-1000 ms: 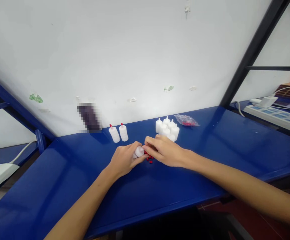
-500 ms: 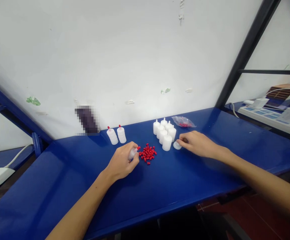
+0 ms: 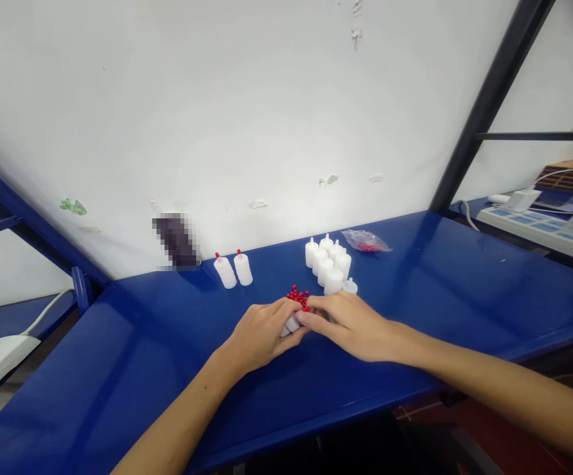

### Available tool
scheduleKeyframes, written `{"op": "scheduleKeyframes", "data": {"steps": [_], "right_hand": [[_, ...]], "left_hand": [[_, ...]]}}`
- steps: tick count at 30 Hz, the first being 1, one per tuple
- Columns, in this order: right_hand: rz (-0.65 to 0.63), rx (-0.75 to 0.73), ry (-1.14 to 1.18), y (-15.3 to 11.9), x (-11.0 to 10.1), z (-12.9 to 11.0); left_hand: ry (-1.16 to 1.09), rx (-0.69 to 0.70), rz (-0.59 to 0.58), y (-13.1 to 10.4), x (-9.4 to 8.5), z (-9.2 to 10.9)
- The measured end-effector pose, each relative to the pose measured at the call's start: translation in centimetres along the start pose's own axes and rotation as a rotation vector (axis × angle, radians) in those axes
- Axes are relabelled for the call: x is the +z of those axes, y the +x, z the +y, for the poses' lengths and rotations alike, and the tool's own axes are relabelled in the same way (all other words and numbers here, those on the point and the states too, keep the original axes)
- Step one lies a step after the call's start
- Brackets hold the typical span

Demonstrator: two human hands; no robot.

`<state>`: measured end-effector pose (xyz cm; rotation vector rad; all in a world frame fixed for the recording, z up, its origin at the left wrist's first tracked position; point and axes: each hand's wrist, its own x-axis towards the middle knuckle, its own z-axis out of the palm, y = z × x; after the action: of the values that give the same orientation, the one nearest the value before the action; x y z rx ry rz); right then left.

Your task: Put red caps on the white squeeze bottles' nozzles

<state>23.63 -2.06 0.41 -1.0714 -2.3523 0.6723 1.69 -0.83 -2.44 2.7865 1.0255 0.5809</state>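
My left hand (image 3: 261, 333) is closed around a small white bottle (image 3: 292, 323), with its nozzle end toward my right hand. My right hand (image 3: 350, 326) pinches the red cap (image 3: 306, 309) at the tip of that bottle. Just beyond the fingers lies a pile of small red caps (image 3: 296, 295), partly hidden by my hands. Several white bottles (image 3: 333, 280) with bare nozzles stand in a group behind my right hand. A more translucent nozzle piece (image 3: 350, 285) is beside them. Two white bottles with red caps (image 3: 225, 272) stand at the left near the wall.
A clear plastic bag (image 3: 366, 241) with red caps inside lies by the wall at the back right. The blue table (image 3: 167, 369) ends at a white wall (image 3: 266, 119). Power strips (image 3: 543, 224) lie beyond the frame posts on both sides.
My right hand has left the translucent nozzle piece and come left to the red cap on the held bottle. My left hand has moved right and nearer with the bottle.
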Motion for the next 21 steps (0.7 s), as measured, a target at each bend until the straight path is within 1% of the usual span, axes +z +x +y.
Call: {"op": "scheduleKeyframes", "data": {"steps": [3,5,7,10,11,12,13,14,15,17,19,21], "right_hand": [[-0.01,-0.071,0.11,1.4,1.2,-0.1],[0.016,-0.126,0.142,1.7,1.5,0.0],[0.069,-0.179,0.158,1.6,1.7,0.0],[0.129,-0.295,0.201,1.3,2.1,-0.2],[0.132,-0.33,0.216,1.2,2.3,-0.2],[0.128,-0.351,0.229,1.3,2.4,-0.3],[0.122,-0.355,0.237,1.4,2.6,-0.2],[0.115,-0.341,0.241,1.5,2.8,-0.2],[0.108,-0.315,0.242,1.8,2.9,-0.1],[0.092,-0.24,0.24,2.3,2.9,0.0],[0.06,-0.165,0.248,2.9,2.9,0.0],[0.026,-0.106,0.275,3.3,2.8,-0.1]], "left_hand": [[-0.07,-0.017,-0.018,0.0,-0.5,0.3],[-0.248,-0.074,-0.022,0.0,-1.1,0.5],[-0.561,-0.172,-0.075,0.1,-1.8,0.8],[-1.09,-0.307,-0.262,0.0,-2.5,1.0],[-1.21,-0.327,-0.316,-0.1,-2.6,1.0],[-1.282,-0.336,-0.35,-0.1,-2.8,0.9],[-1.297,-0.338,-0.359,-0.2,-3.0,0.8],[-1.255,-0.34,-0.339,-0.2,-3.2,0.7],[-1.161,-0.342,-0.298,-0.3,-3.4,0.7],[-0.856,-0.334,-0.184,-0.4,-3.7,0.5],[-0.534,-0.29,-0.09,-0.4,-3.8,0.3],[-0.332,-0.23,-0.049,-0.3,-3.7,0.2]]}}
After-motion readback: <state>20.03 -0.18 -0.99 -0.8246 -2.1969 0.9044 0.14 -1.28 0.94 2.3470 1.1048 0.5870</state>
